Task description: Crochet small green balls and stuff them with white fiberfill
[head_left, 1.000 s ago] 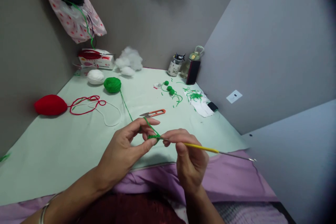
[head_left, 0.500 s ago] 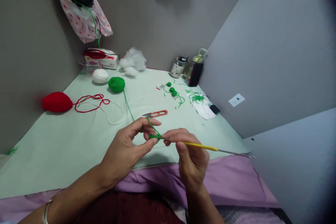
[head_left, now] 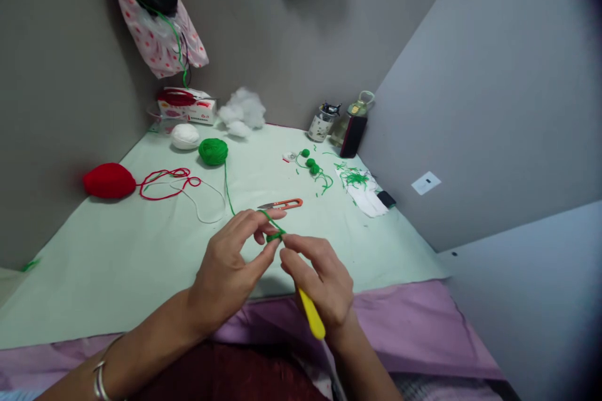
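Observation:
Between thumb and fingers, my left hand (head_left: 230, 266) pinches a small green crochet piece (head_left: 274, 237). Green yarn runs over its raised index finger and back to the green yarn ball (head_left: 213, 151) on the table. My right hand (head_left: 324, 279) is closed around a crochet hook (head_left: 311, 313) with a yellow grip, whose handle now points down toward me. The hook's tip is at the crochet piece, hidden by my right fingers. Just beyond my hands lie orange thread snips (head_left: 281, 204).
A red yarn ball (head_left: 109, 181) and a white yarn ball (head_left: 185, 136) sit at the left. White stuffing (head_left: 242, 113) lies at the back. Small green balls (head_left: 311, 165), yarn scraps (head_left: 355, 178), a jar (head_left: 322, 124) and a phone (head_left: 352, 136) are toward the right.
My right hand has turned, swinging the hook's yellow handle from pointing right to pointing down toward me. My left hand keeps its pinch on the green piece. The view has shifted slightly.

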A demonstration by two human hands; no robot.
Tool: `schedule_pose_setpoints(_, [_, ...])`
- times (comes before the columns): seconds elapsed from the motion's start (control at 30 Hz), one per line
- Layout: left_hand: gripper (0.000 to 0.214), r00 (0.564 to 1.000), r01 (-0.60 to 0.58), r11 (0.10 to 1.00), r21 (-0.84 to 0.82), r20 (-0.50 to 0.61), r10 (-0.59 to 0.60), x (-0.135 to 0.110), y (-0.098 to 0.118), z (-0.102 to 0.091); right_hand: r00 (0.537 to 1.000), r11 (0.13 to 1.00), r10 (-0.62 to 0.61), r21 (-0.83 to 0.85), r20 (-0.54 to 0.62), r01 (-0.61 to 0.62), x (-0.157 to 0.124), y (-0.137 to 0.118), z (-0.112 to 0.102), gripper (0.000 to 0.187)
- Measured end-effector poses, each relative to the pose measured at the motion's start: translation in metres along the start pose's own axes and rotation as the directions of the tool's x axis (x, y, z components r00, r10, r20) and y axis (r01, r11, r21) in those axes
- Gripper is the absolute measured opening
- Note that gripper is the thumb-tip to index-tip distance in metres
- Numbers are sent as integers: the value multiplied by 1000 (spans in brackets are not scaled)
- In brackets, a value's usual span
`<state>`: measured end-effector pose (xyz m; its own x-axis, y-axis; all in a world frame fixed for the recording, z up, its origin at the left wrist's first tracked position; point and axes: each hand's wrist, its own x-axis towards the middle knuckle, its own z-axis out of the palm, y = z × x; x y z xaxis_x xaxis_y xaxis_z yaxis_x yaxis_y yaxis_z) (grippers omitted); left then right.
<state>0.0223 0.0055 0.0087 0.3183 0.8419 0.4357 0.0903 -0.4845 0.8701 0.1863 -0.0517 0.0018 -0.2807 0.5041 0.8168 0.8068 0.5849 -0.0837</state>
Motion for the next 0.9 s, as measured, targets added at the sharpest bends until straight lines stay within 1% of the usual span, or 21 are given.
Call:
schedule_pose_setpoints(0.07, [37, 988, 151, 978, -147, 40, -146, 0, 3, 2, 997, 997, -26, -71, -70, 21, -8, 2, 9, 31])
schedule_pose_setpoints(0.1, [40, 977, 211, 951, -224, 73, -200, 0, 4, 4, 995, 996, -9, -84, -104, 0, -12, 2, 14, 34])
schedule_pose_setpoints(0.17, [45, 950, 311, 873, -375, 158, -270, 0, 6, 7, 981, 995, 27, -86, -193, -44, -20, 4, 20, 39])
schedule_pose_setpoints(0.23, [52, 906, 423, 739, -525, 265, -330, 1, 6, 8, 965, 995, 37, -75, -261, -59, -25, 4, 24, 42])
schedule_pose_setpoints(0.3, [61, 844, 537, 561, -630, 387, -372, 1, 7, 8, 959, 998, 46, -27, -278, -56, -27, 3, 24, 43])
schedule_pose_setpoints(0.33, [67, 813, 580, 483, -655, 437, -384, 2, 7, 8, 959, 998, 68, 17, -276, -66, -26, 2, 23, 43])
schedule_pose_setpoints(0.37, [72, 791, 609, 429, -667, 469, -393, 3, 8, 7, 954, 994, 100, 72, -284, -83, -24, 1, 22, 43])
schedule_pose_setpoints(0.4, [77, 776, 626, 398, -671, 486, -401, 3, 9, 7, 948, 985, 141, 136, -287, -105, -22, 1, 20, 42])
schedule_pose_setpoints(0.43, [81, 769, 634, 386, -670, 495, -404, 4, 10, 6, 939, 971, 185, 202, -289, -129, -19, 0, 19, 41])
schedule_pose_setpoints(0.5, [85, 766, 638, 388, -665, 496, -409, 5, 13, 5, 921, 928, 268, 333, -282, -168, -12, -1, 16, 36])
schedule_pose_setpoints(0.57, [85, 767, 637, 395, -662, 494, -410, 5, 15, 4, 905, 864, 352, 456, -240, -215, -7, -3, 14, 31])
schedule_pose_setpoints(0.63, [84, 769, 635, 402, -659, 492, -408, 5, 15, 4, 882, 805, 423, 532, -207, -261, -5, -5, 12, 29])
schedule_pose_setpoints(0.67, [82, 773, 630, 410, -659, 486, -408, 5, 15, 5, 874, 798, 440, 535, -207, -276, -6, -6, 13, 29])
schedule_pose_setpoints(0.7, [77, 780, 622, 421, -660, 476, -407, 4, 15, 5, 872, 817, 434, 506, -227, -275, -8, -7, 13, 31])
schedule_pose_setpoints(0.77, [60, 810, 583, 474, -659, 433, -394, 1, 13, 7, 886, 897, 366, 362, -284, -254, -13, -10, 15, 37])
schedule_pose_setpoints(0.83, [40, 866, 499, 589, -636, 343, -364, -1, 13, 9, 904, 950, 293, 200, -310, -239, -18, -13, 17, 42])
schedule_pose_setpoints(0.87, [33, 893, 449, 654, -608, 289, -344, -2, 13, 9, 912, 960, 273, 156, -308, -234, -20, -14, 18, 43])
schedule_pose_setpoints(0.9, [32, 914, 405, 708, -579, 245, -322, -3, 14, 9, 914, 961, 268, 144, -305, -234, -20, -14, 18, 43])
